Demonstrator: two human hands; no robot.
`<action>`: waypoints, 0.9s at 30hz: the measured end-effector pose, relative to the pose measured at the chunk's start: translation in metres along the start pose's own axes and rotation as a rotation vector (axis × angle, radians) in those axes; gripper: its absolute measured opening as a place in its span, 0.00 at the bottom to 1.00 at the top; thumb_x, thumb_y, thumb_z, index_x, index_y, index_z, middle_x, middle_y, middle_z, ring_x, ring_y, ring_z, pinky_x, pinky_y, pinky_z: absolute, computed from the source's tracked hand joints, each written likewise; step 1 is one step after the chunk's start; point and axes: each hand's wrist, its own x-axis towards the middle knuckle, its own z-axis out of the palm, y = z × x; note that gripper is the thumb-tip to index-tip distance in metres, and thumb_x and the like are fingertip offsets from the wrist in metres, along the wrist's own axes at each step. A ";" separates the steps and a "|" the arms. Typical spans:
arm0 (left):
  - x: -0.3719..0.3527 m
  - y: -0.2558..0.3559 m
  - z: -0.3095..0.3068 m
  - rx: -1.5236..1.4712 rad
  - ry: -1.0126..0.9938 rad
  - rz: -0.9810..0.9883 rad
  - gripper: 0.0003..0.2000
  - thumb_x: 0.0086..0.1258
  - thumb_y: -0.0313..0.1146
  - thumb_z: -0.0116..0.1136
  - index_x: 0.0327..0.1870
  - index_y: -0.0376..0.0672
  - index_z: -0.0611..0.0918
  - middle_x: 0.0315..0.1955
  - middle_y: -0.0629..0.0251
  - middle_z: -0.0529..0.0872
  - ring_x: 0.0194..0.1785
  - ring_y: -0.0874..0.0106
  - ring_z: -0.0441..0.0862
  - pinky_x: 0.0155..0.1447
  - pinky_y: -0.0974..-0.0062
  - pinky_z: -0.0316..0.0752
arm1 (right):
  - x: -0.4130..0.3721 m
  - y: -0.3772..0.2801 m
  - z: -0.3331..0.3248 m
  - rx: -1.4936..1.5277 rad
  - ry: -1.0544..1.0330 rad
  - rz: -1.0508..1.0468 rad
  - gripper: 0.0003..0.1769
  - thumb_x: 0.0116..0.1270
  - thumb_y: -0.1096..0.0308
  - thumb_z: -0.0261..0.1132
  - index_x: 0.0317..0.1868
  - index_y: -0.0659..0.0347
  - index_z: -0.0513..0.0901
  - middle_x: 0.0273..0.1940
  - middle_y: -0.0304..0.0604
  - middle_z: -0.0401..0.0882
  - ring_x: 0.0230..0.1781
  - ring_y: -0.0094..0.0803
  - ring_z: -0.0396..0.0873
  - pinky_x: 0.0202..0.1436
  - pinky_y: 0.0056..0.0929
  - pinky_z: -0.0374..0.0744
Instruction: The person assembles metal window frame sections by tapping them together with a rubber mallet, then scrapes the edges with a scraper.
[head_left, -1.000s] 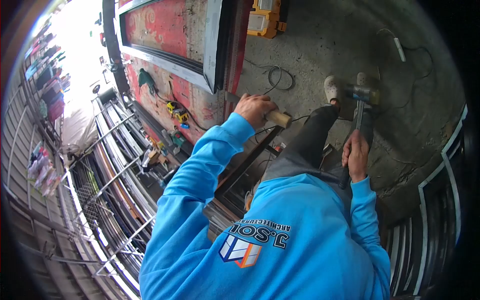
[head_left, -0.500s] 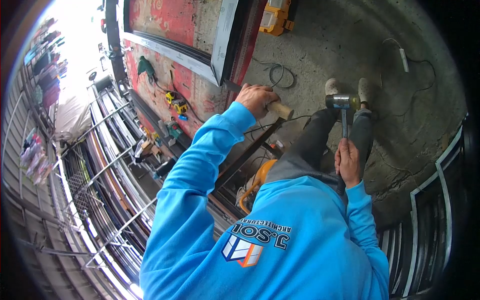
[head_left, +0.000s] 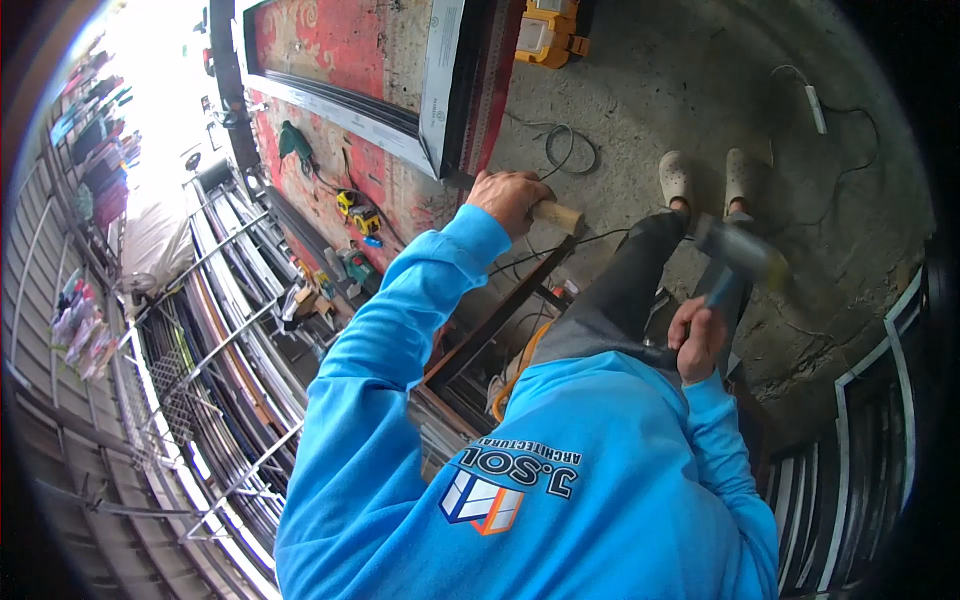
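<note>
My left hand [head_left: 508,203] is closed on a short wooden block [head_left: 559,217], beside the lower corner of a metal frame [head_left: 430,155] with pale printed film. Whether the block touches the frame is hidden by the hand. My right hand [head_left: 697,338] grips the handle of a mallet [head_left: 742,252], whose head is blurred by motion above the legs.
A red patterned cloth [head_left: 400,195] lies under the frame, with a green power tool [head_left: 295,145] and a yellow tool [head_left: 358,212] on it. A yellow case [head_left: 545,35] and a cable [head_left: 572,148] are on the floor. Long metal profiles [head_left: 225,330] fill the left side.
The mallet head has swung down and to the right, away from the left hand, and its handle is now tilted. My left hand still holds the block in about the same place.
</note>
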 end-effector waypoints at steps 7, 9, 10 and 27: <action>-0.020 -0.034 0.008 0.131 -0.139 0.038 0.19 0.51 0.26 0.67 0.46 0.55 0.87 0.44 0.69 0.83 0.57 0.59 0.80 0.55 0.51 0.72 | 0.024 0.050 0.024 -0.663 -0.185 -0.165 0.25 0.75 0.46 0.60 0.32 0.60 0.72 0.21 0.52 0.75 0.22 0.52 0.77 0.24 0.44 0.72; -0.031 -0.061 0.007 0.113 -0.110 0.091 0.20 0.49 0.27 0.69 0.45 0.57 0.87 0.42 0.71 0.83 0.56 0.62 0.80 0.56 0.56 0.70 | 0.030 0.044 0.018 -0.820 -0.268 -0.131 0.23 0.75 0.49 0.62 0.33 0.61 0.72 0.22 0.56 0.77 0.23 0.57 0.78 0.25 0.47 0.72; -0.038 -0.068 0.005 0.071 -0.050 0.143 0.20 0.48 0.27 0.69 0.45 0.57 0.87 0.41 0.71 0.82 0.56 0.64 0.80 0.56 0.58 0.69 | 0.024 0.039 0.014 -0.768 -0.272 -0.153 0.22 0.75 0.50 0.62 0.33 0.60 0.72 0.21 0.54 0.75 0.21 0.55 0.78 0.24 0.46 0.71; -0.134 0.018 0.069 -0.203 0.354 -0.007 0.20 0.49 0.31 0.68 0.47 0.60 0.88 0.40 0.71 0.81 0.56 0.60 0.75 0.71 0.48 0.61 | 0.111 -0.126 0.080 -0.942 -0.439 -0.473 0.29 0.61 0.70 0.59 0.63 0.72 0.72 0.39 0.62 0.80 0.40 0.61 0.81 0.42 0.51 0.80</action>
